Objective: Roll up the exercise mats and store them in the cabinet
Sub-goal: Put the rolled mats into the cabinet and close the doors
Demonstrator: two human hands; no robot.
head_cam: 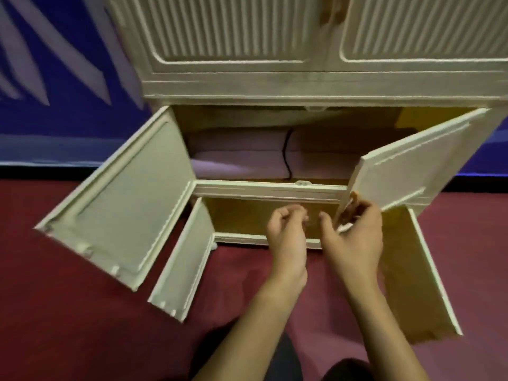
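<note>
A cream cabinet (pixel 275 86) stands before me with two lower compartments open. Rolled lilac exercise mats (pixel 236 158), bound by a black strap, lie in the middle compartment. My right hand (pixel 354 237) grips the tan handle at the edge of that compartment's right door (pixel 417 158), which stands partly swung in. My left hand (pixel 288 232) hovers beside it in front of the bottom compartment, fingers loosely curled and holding nothing.
The middle left door (pixel 118 199) hangs wide open over the dark red carpet (pixel 55 312). The bottom compartment's left door (pixel 184 259) and right door (pixel 420 276) are open too. A blue wall (pixel 55 78) runs behind. My knees show at the bottom edge.
</note>
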